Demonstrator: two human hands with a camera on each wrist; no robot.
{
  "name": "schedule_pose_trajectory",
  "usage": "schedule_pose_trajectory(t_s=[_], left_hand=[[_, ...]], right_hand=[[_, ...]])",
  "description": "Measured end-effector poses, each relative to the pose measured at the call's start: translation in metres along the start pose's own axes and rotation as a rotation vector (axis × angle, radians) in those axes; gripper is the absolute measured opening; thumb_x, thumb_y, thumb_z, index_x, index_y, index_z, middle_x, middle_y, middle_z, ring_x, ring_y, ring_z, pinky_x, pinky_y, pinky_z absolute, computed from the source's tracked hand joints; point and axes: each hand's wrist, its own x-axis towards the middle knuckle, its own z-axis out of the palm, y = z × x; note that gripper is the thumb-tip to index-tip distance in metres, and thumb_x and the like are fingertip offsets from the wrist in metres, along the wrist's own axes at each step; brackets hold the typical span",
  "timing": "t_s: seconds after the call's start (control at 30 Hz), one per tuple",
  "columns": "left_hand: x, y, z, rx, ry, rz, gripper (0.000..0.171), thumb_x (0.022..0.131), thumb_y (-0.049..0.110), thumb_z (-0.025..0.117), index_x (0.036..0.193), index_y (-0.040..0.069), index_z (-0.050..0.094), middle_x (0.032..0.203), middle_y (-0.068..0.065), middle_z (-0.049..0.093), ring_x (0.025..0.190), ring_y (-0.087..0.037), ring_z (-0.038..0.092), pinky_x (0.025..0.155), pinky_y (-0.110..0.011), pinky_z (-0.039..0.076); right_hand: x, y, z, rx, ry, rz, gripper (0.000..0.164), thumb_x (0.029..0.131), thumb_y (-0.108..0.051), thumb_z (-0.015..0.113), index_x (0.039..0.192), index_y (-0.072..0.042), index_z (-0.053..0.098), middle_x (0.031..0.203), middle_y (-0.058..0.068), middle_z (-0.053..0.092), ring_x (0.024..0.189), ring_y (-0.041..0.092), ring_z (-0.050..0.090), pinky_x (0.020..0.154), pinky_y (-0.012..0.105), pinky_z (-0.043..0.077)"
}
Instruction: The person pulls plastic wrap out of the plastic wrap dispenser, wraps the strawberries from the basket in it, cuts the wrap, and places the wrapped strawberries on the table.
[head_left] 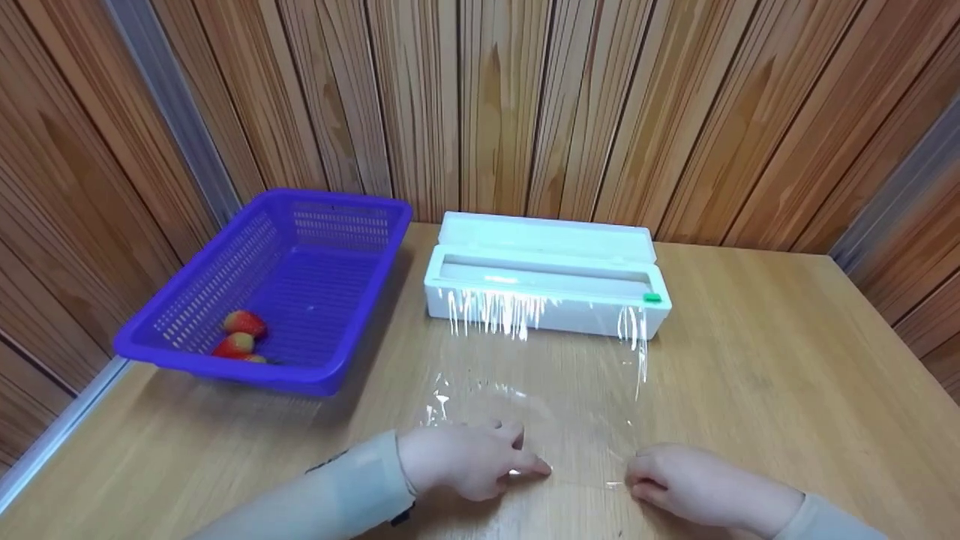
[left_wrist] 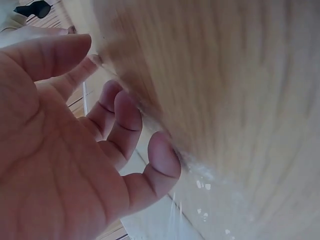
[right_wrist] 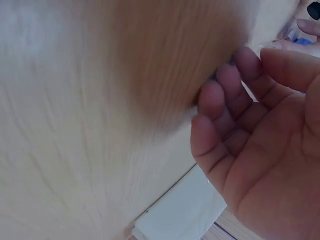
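A sheet of clear plastic wrap point(head_left: 577, 427) runs from a white wrap dispenser point(head_left: 547, 319) toward the near side of the wooden table. My left hand point(head_left: 472, 459) rests at its near edge, index finger stretched out and the other fingers bent, fingertips at the tabletop. The left wrist view shows that thumb point(left_wrist: 65, 55) apart from the fingers. At the near right corner of the wrap, my right hand point(head_left: 694, 484) has its fingers curled. Its thumb point(right_wrist: 285, 65) meets the index fingertip at the film's edge, pinching it.
The dispenser's lid point(head_left: 547, 232) stands raised at the back, and a green slider point(head_left: 652, 298) sits at its right end. On the left is a purple basket point(head_left: 349, 341) with several strawberries point(head_left: 245, 323) in its near corner. A wood-panelled wall point(head_left: 495, 105) closes the back.
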Motion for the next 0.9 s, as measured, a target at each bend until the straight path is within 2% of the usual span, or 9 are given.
schedule_pose_trajectory(t_s=[0.13,0.27,0.3,0.43,0.5,0.53,0.67,0.8,0.9], left_hand=[[-0.001,0.001,0.001,-0.012,-0.012,-0.005,0.063,0.083,0.016,0.054,0.122,0.058,0.03,0.108,0.003,0.04,0.063,-0.015,0.042,0.048,-0.024,0.037],[-0.001,0.001,0.001,-0.014,-0.03,0.003,0.067,0.081,0.014,0.055,0.122,0.06,0.028,0.108,0.004,0.039,0.07,-0.014,0.04,0.051,-0.023,0.037],[0.0,0.001,0.001,-0.015,-0.034,0.004,0.068,0.081,0.014,0.056,0.121,0.06,0.027,0.109,0.004,0.04,0.073,-0.014,0.04,0.053,-0.023,0.037],[0.001,0.0,0.001,0.01,-0.027,0.02,0.069,0.08,0.014,0.056,0.122,0.06,0.026,0.109,0.004,0.04,0.081,-0.013,0.039,0.056,-0.023,0.037],[0.001,0.001,0.002,0.039,-0.016,0.027,0.07,0.079,0.014,0.057,0.123,0.06,0.025,0.109,0.004,0.04,0.081,-0.013,0.04,0.055,-0.023,0.038],[0.0,0.001,0.002,0.053,-0.013,0.027,0.072,0.079,0.014,0.057,0.123,0.06,0.024,0.11,0.003,0.04,0.083,-0.013,0.04,0.055,-0.024,0.039],[0.0,0.002,0.003,0.098,-0.002,0.015,0.077,0.075,0.014,0.059,0.124,0.06,0.021,0.123,0.002,0.039,0.098,-0.017,0.046,0.054,-0.028,0.043],[0.0,0.002,0.004,0.134,0.019,0.034,0.077,0.072,0.014,0.061,0.125,0.057,0.025,0.129,0.004,0.038,0.108,-0.018,0.043,0.06,-0.03,0.045],[-0.001,0.0,0.005,0.154,0.034,0.056,0.076,0.071,0.015,0.062,0.126,0.056,0.027,0.119,0.006,0.042,0.099,-0.014,0.043,0.062,-0.028,0.043]], right_hand=[[-0.004,-0.001,-0.008,0.1,-0.089,0.101,0.012,0.083,-0.02,0.056,0.072,-0.018,0.057,0.066,-0.015,0.047,0.06,-0.002,0.038,0.054,0.02,0.034],[-0.003,-0.011,-0.025,0.149,-0.176,0.222,0.019,0.084,-0.021,0.054,0.065,-0.018,0.05,0.058,-0.013,0.038,0.051,0.0,0.034,0.048,0.018,0.03],[0.0,-0.016,-0.029,0.15,-0.172,0.231,0.02,0.084,-0.021,0.053,0.065,-0.017,0.049,0.06,-0.009,0.046,0.049,0.0,0.034,0.046,0.018,0.03],[0.023,-0.037,-0.038,0.171,-0.105,0.195,0.02,0.086,-0.018,0.051,0.066,-0.015,0.049,0.06,-0.006,0.048,0.047,0.001,0.036,0.044,0.019,0.034],[0.038,-0.046,-0.034,0.207,-0.066,0.15,0.018,0.086,-0.016,0.05,0.069,-0.014,0.052,0.061,-0.006,0.05,0.048,0.0,0.037,0.045,0.018,0.036],[0.045,-0.051,-0.031,0.246,-0.063,0.142,0.017,0.086,-0.016,0.05,0.07,-0.013,0.053,0.057,-0.009,0.043,0.049,0.0,0.038,0.045,0.018,0.037],[0.071,-0.063,-0.016,0.451,-0.076,0.173,0.016,0.087,-0.015,0.047,0.074,-0.012,0.056,0.063,-0.006,0.051,0.054,0.003,0.044,0.048,0.02,0.04],[0.082,-0.063,-0.002,0.616,-0.066,0.216,0.017,0.088,-0.011,0.044,0.074,-0.005,0.052,0.066,0.0,0.052,0.056,0.008,0.047,0.048,0.021,0.042],[0.084,-0.059,0.006,0.705,-0.052,0.21,0.016,0.086,-0.006,0.043,0.074,0.003,0.049,0.064,0.001,0.049,0.054,0.01,0.047,0.047,0.02,0.041]])
